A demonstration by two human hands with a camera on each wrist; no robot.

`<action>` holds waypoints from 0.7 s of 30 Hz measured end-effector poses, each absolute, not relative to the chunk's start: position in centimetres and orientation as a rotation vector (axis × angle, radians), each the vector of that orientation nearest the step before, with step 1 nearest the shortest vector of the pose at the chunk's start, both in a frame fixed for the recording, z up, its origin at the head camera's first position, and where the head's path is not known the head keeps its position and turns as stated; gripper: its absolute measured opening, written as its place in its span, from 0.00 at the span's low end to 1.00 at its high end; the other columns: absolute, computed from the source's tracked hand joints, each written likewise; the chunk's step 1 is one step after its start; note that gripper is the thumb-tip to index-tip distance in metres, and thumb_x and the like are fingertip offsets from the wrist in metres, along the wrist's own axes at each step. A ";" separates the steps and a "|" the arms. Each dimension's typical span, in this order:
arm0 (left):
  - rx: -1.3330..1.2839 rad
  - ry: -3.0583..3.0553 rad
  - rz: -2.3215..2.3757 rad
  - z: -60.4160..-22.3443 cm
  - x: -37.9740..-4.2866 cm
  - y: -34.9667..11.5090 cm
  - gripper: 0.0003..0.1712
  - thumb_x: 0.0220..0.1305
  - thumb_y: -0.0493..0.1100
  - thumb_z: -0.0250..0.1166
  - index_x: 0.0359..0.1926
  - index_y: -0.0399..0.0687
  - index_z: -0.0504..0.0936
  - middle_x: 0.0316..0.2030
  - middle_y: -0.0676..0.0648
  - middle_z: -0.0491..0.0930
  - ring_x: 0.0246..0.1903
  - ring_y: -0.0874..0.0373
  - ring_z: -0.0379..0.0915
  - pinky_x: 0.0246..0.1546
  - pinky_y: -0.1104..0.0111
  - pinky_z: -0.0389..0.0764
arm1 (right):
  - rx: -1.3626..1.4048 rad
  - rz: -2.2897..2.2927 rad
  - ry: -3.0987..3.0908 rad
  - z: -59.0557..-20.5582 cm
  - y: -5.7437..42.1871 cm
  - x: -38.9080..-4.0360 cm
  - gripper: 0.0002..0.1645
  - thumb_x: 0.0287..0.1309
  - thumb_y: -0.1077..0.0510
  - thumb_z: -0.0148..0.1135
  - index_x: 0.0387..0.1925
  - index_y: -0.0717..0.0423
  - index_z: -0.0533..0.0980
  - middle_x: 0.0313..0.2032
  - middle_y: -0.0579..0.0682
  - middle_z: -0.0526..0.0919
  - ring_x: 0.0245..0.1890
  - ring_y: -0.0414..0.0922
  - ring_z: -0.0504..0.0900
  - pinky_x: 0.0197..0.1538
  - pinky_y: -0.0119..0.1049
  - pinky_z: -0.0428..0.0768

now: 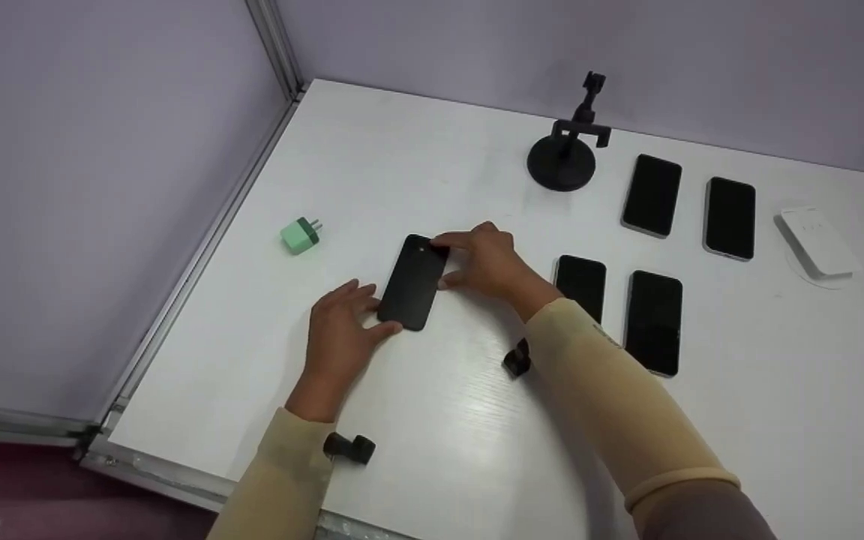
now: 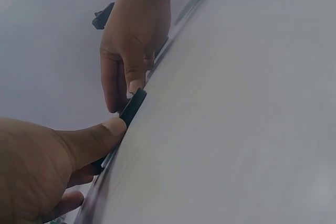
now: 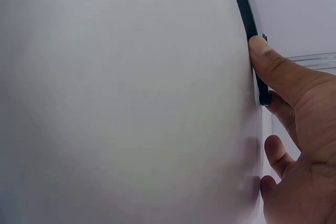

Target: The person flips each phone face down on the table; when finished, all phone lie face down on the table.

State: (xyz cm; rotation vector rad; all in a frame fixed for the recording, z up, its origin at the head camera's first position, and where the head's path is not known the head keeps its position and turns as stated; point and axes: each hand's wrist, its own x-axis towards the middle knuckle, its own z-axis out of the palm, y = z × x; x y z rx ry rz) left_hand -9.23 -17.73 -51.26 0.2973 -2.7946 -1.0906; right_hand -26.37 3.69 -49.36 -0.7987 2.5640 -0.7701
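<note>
A black phone, its back with a small camera mark facing up, lies at a slant on the white table. At its lower left corner my left hand pinches it, thumb on the near edge and fingers at the left side. My right hand grips the upper right part between forefinger and thumb. In the left wrist view, the left thumb presses on the phone's dark edge. The right wrist view shows the right thumb against the phone's long side.
Left of the phone sits a green plug adapter. A black phone stand stands at the back. Several phones lie screen up at the right, one partly behind the right sleeve. A white flat block lies far right.
</note>
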 end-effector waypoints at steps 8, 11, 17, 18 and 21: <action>0.298 -2.826 -1.012 -51.2 -9.2 -18.4 0.30 0.60 0.51 0.84 0.58 0.37 0.91 0.66 0.44 0.86 0.79 0.45 0.68 0.82 0.46 0.61 | -0.893 -0.752 2.551 -49.5 3.0 -26.0 0.38 0.65 0.50 0.80 0.74 0.39 0.79 0.74 0.45 0.79 0.67 0.57 0.71 0.74 0.59 0.59; 0.285 -2.828 -1.002 -51.1 -9.3 -18.4 0.31 0.60 0.50 0.84 0.60 0.39 0.90 0.65 0.43 0.86 0.79 0.45 0.68 0.81 0.45 0.62 | -0.917 -0.720 2.548 -49.4 3.0 -25.9 0.37 0.68 0.50 0.78 0.75 0.40 0.78 0.78 0.43 0.75 0.69 0.57 0.69 0.74 0.60 0.59; 0.206 -2.881 -0.950 -51.1 -9.3 -18.4 0.29 0.65 0.49 0.81 0.64 0.45 0.89 0.68 0.42 0.84 0.80 0.44 0.65 0.81 0.44 0.62 | -0.935 -0.711 2.541 -49.5 3.1 -25.7 0.37 0.71 0.50 0.75 0.78 0.40 0.75 0.81 0.43 0.70 0.72 0.58 0.67 0.75 0.59 0.57; 0.192 -2.890 -0.935 -51.1 -9.3 -18.4 0.28 0.66 0.49 0.81 0.64 0.46 0.89 0.68 0.42 0.84 0.80 0.44 0.65 0.81 0.43 0.62 | -0.936 -0.720 2.540 -49.5 3.2 -25.7 0.37 0.71 0.49 0.75 0.78 0.40 0.75 0.81 0.43 0.70 0.72 0.58 0.67 0.76 0.59 0.57; 0.182 -2.897 -0.918 -51.0 -9.2 -18.6 0.27 0.66 0.49 0.81 0.63 0.46 0.90 0.68 0.42 0.84 0.80 0.43 0.66 0.80 0.43 0.63 | -0.944 -0.736 2.554 -49.2 3.7 -25.4 0.40 0.68 0.49 0.77 0.78 0.42 0.74 0.80 0.45 0.73 0.73 0.58 0.67 0.75 0.60 0.58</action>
